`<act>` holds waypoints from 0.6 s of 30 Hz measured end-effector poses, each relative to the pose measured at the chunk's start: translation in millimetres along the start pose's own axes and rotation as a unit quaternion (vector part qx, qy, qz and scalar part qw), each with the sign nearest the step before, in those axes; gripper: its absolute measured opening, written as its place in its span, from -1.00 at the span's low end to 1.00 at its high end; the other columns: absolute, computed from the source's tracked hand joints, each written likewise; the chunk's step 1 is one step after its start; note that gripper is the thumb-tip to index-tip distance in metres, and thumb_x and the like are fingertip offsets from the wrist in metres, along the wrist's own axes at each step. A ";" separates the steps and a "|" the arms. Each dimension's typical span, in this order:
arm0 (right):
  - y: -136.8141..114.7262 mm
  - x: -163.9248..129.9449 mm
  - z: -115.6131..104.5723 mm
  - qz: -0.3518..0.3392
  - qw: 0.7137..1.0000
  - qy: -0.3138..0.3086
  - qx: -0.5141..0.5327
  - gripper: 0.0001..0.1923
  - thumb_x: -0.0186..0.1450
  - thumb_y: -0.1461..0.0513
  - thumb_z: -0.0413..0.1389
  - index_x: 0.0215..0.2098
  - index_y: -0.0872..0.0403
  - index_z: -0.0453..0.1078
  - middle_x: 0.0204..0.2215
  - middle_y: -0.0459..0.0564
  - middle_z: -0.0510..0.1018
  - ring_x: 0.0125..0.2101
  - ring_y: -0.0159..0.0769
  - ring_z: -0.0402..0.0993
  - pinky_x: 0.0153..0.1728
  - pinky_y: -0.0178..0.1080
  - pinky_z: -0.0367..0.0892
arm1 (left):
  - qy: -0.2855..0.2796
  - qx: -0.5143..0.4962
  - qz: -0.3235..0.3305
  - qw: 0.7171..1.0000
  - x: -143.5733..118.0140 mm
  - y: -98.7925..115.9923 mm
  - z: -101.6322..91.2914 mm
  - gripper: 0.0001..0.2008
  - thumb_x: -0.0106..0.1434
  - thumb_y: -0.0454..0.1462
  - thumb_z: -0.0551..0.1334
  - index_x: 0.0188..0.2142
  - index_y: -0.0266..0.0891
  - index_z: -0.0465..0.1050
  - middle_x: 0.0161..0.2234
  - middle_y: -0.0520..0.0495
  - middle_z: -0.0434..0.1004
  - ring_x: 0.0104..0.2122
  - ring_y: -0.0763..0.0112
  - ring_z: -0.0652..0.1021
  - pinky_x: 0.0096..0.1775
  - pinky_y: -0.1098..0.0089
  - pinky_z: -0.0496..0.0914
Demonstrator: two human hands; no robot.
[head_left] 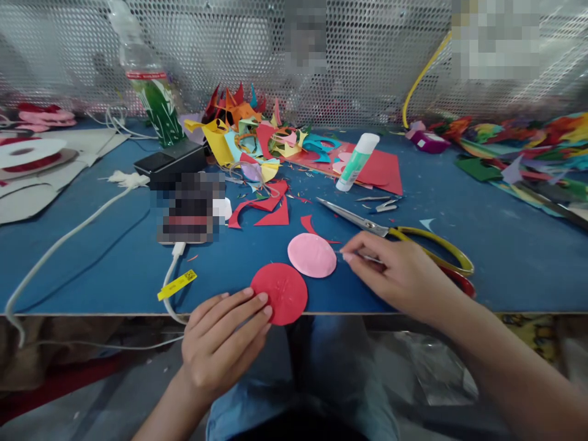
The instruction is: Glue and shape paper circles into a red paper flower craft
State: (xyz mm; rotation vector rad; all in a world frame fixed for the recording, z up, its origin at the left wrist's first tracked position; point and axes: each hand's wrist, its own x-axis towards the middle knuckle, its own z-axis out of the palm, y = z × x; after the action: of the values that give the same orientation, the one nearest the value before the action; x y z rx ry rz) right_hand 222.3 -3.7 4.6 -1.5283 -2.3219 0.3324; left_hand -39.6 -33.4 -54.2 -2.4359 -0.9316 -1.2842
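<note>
My left hand rests at the table's front edge, its fingertips pressing on the left side of a red paper circle. Just beyond it lies a pink paper circle. My right hand pinches a thin metal tool, whose tip points at the pink circle's right edge. Behind my right hand lie yellow-handled scissors, blades shut, pointing left.
A glue stick lies on red paper among coloured scraps. A plastic bottle, a dark box, a phone with a white cable and tape rolls sit left. More scraps lie right. A perforated wall stands behind.
</note>
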 end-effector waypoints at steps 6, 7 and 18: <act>0.8 6.2 -3.4 -0.017 0.999 -0.042 -0.027 -0.89 0.26 0.22 -0.04 -0.35 0.03 0.31 -0.65 -0.16 0.43 -0.63 -0.39 0.33 -0.59 -0.35 0.08 | -0.008 -0.001 0.003 1.000 -0.9 -1.0 -0.1 -0.84 0.11 -0.40 0.27 -0.27 -0.25 0.50 -0.30 -0.08 0.62 -0.23 0.33 0.57 -0.15 0.34 0.32; 0.0 5.0 -3.1 -0.034 0.998 -0.057 -0.009 -0.89 0.26 0.23 -0.04 -0.35 0.03 0.31 -0.64 -0.16 0.44 -0.63 -0.40 0.33 -0.59 -0.36 0.10 | -0.008 0.000 0.003 1.000 -1.1 -1.0 0.0 -0.84 0.11 -0.40 0.27 -0.27 -0.24 0.50 -0.30 -0.07 0.62 -0.23 0.33 0.57 -0.15 0.34 0.32; 1.8 17.2 -6.9 -0.048 0.996 -0.080 0.017 -0.91 0.24 0.24 -0.02 -0.39 0.03 0.31 -0.67 -0.21 0.37 -0.65 -0.45 0.25 -0.57 -0.37 0.10 | -0.003 -0.001 -0.006 1.000 -0.3 0.9 0.6 -0.84 0.10 -0.40 0.27 -0.28 -0.24 0.50 -0.31 -0.05 0.62 -0.25 0.35 0.58 -0.16 0.36 0.33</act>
State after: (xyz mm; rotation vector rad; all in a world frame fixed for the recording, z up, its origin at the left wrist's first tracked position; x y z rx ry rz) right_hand 220.3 12.9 12.9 -1.4157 -2.4885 0.4812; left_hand -38.8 -34.0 -54.8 -2.4396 -0.9491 -1.2844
